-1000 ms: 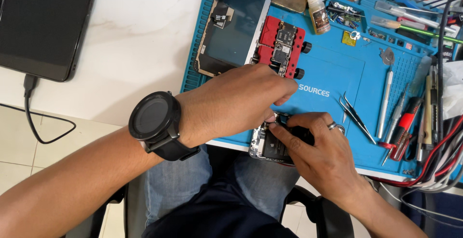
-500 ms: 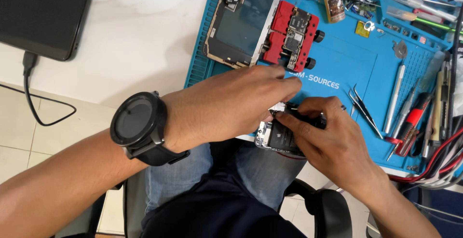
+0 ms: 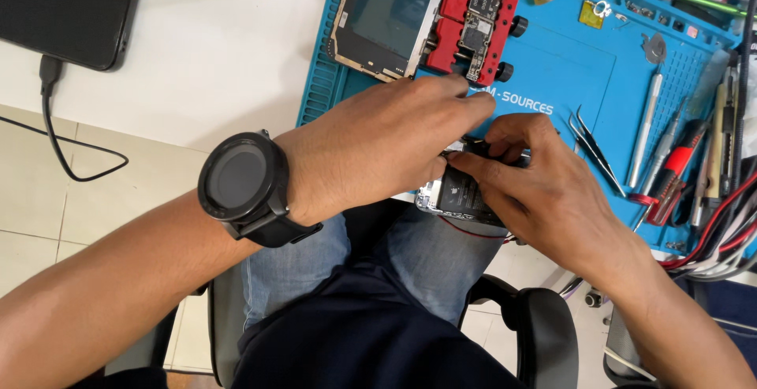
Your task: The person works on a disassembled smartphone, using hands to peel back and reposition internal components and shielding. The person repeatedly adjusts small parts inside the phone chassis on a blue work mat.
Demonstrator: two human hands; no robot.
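Blue repair mat [image 3: 552,74] carries the work: at its near edge both hands pinch an opened phone [image 3: 461,196]. The left hand [image 3: 386,145] covers its top, fingers pressed together; the right hand [image 3: 544,192] grips its right side. Farther up the mat, a circuit board [image 3: 477,22] already sits clamped in a red holder [image 3: 453,14], beside a detached screen frame [image 3: 386,14]. Disassembly looks well along, not finished.

The left hand [image 3: 386,148] now lies farther over the opened phone [image 3: 461,196], its fingers [image 3: 465,93] stretching toward 2 o'clock.
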